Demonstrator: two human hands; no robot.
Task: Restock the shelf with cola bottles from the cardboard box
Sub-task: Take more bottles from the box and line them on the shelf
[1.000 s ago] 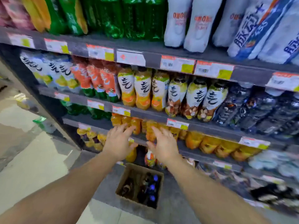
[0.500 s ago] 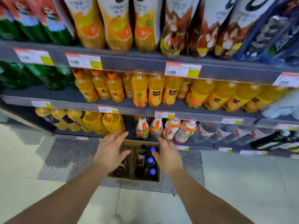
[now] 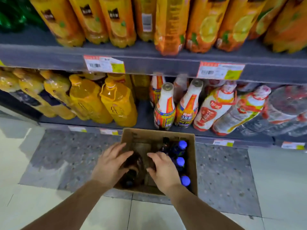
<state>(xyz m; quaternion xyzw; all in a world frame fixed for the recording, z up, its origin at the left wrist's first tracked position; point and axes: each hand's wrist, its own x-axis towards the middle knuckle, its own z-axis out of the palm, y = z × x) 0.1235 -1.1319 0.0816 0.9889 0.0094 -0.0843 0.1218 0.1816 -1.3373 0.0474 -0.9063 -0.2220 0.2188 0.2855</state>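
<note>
Grey metal shelf (image 3: 149, 63) unit fills upper frame, two tiers visible, price tags (image 3: 103, 65) stuck on front edge. Upper tier: big orange juice bottles (image 3: 116, 22) in a row, green bottles (image 3: 11, 17) at far left. Lower tier: yellow-orange jugs (image 3: 116, 105) at left, white-and-orange labelled bottles (image 3: 164, 107) in middle, shrink-wrapped packs (image 3: 282, 110) at right.

Floor (image 3: 41, 205): pale tiles, with a speckled grey strip in front of shelf base.

Cardboard box (image 3: 193, 163) sits on floor, just in front of lower tier, top open. Inside: cola bottles (image 3: 180, 150), dark liquid, blue caps, three caps lined along right wall; more dark bottles at back middle and at left under the hand, blurred. Centre of box looks like bare cardboard bottom.

Both bare forearms reach down from bottom frame into box. Left hand (image 3: 109, 165) over left half of box, fingers spread and slightly bent, laid over a dark bottle (image 3: 132, 173) lying there; whether it actually grips, cannot tell, motion blur. Right hand (image 3: 164, 170) over centre-right of box, fingers bent downward, just beside the blue-capped row; fingertips hidden inside the box, cannot tell if pinching anything.
</note>
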